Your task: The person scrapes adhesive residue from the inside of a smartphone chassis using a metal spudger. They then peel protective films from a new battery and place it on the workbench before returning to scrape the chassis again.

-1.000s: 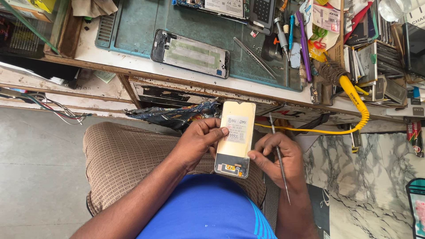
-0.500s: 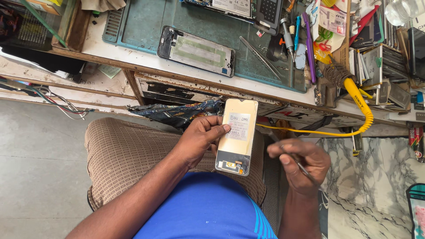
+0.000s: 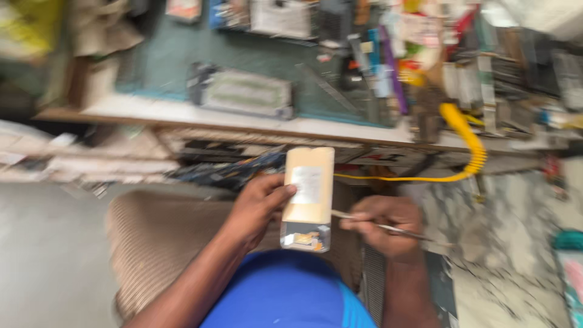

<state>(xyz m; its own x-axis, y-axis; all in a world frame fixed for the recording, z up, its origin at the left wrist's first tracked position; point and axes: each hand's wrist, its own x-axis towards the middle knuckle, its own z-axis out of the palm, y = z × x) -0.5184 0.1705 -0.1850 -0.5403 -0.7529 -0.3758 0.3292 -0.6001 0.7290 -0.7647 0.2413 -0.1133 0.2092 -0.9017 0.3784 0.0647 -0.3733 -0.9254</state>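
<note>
**Opened phone held over the lap, thin tool at its edge**

The left hand (image 3: 258,203) grips an opened phone (image 3: 308,197) by its left side, thumb across the pale back plate, holding it upright over the person's lap, just below the front edge of the counter (image 3: 182,112). The upper part of the phone is a cream-coloured panel with a small lighter label on it; its lower end shows exposed inner parts with orange-brown bits. The right hand (image 3: 385,225) is closed around a thin metal tool (image 3: 388,228), probably tweezers, though blur makes the exact kind hard to tell. The tool's tip reaches the phone's right edge, at or very near touching.

On the counter, well apart from both hands, lies another phone frame (image 3: 243,94) flat on a teal work mat (image 3: 170,54). To the right, a yellow coiled cable (image 3: 470,149) curves down off the counter edge and runs as a thin line toward the phone. A crowd of tools and small packets stands at the back right of the counter, too blurred to name singly. The person wears a blue shirt (image 3: 285,291) and checked brown trousers (image 3: 164,243).
</note>
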